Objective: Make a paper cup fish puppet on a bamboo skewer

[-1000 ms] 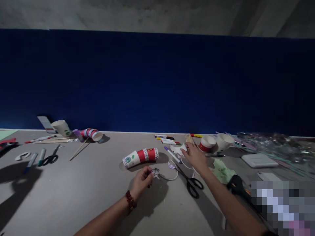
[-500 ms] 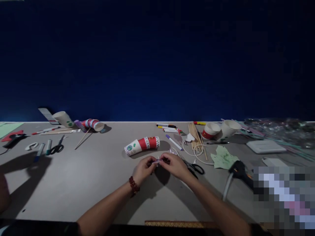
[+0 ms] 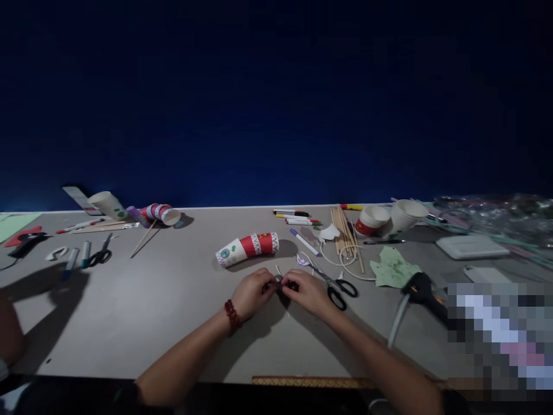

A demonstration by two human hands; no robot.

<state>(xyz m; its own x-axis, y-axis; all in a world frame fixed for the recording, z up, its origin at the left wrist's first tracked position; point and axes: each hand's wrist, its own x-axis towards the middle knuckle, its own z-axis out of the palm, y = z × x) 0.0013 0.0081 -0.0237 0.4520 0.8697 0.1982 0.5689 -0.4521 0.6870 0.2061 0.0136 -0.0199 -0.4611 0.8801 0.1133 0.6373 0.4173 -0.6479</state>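
Observation:
My left hand (image 3: 254, 293), with a red bead bracelet (image 3: 233, 314) at the wrist, is closed in a pinch. Fingertip to fingertip with it, my right hand (image 3: 306, 293) pinches as well. Whatever sits between the fingers is too small and dark to name. Just beyond the hands lies a curved tube of joined paper cups (image 3: 248, 249), white and red with drawn zigzag bands. Right of my right hand are black-handled scissors (image 3: 337, 290), their blades toward a small purple-marked paper scrap (image 3: 303, 261).
Markers (image 3: 298, 214), wooden sticks (image 3: 341, 233), white cord (image 3: 330, 259), paper cups (image 3: 404, 218), a green paper piece (image 3: 395, 267) and a black glue gun (image 3: 425, 297) lie to the right. At left are another cup tube (image 3: 162, 214), scissors (image 3: 100, 257) and a person's arm (image 3: 11, 334).
The view has tilted slightly, so the table sits a bit higher. My hands stay together, fingers shifting a little. The scissors and purple-marked scrap show more fully now.

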